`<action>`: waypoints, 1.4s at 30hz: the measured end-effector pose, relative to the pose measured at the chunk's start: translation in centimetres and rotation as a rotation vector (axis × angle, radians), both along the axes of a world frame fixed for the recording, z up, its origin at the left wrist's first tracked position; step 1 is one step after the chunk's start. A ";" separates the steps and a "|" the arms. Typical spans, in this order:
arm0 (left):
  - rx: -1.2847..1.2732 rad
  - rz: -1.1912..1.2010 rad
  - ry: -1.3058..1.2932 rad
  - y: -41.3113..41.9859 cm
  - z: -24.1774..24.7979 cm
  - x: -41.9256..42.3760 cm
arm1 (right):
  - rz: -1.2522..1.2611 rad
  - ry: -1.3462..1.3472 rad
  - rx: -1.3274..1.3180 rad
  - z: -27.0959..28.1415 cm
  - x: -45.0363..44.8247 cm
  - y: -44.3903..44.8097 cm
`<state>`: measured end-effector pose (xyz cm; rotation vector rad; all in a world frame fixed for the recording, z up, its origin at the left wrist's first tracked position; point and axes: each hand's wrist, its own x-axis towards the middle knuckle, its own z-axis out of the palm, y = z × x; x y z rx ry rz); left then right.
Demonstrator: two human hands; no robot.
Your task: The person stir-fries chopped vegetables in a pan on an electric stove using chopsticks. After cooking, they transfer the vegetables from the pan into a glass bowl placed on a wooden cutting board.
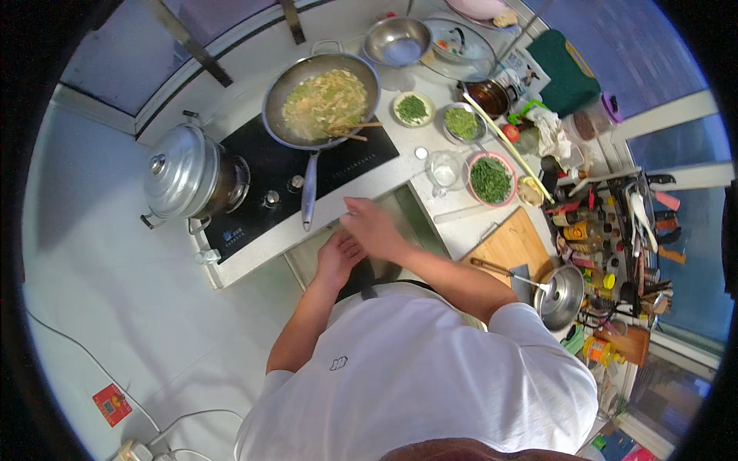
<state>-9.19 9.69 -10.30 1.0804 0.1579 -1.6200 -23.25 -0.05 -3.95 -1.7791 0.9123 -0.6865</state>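
In the head view, my left hand [340,256] and my right hand [375,227] are close together in front of the counter edge, just below the wok's handle. My right hand is partly blurred, and no object shows in either hand. A wok [274,115] sits on the black cooktop [351,161], its blue handle pointing towards me. Inside it lies a pale yellow-green chopped food [326,101]. A pair of wooden chopsticks [356,136] rests in the wok, with the ends over its near right rim.
A lidded metal steamer pot [187,173] stands left of the cooktop. To the right are a small plate of chopped greens [412,109], a bowl of greens [490,180], a glass mug [445,173], a wooden cutting board [513,242], a steel bowl [568,305] and several bottles [582,231].
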 end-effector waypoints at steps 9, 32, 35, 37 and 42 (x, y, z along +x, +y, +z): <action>-0.418 0.034 -0.099 -1.7 14.2 -7.8 | 0.167 -0.236 -0.385 3.7 -3.9 1.7; -0.444 -0.215 0.010 3.2 8.4 -4.9 | -0.148 -0.273 0.295 4.7 -3.5 15.9; -0.295 -0.207 -0.017 3.7 8.2 -4.4 | -0.178 -0.077 -0.155 5.4 -2.8 17.0; -0.251 -0.211 -0.131 3.9 8.0 -4.4 | -0.178 -0.012 -0.329 5.4 -3.0 16.9; -0.392 -0.207 -0.631 4.3 8.3 -3.0 | -0.217 -0.156 0.116 6.0 -5.0 13.0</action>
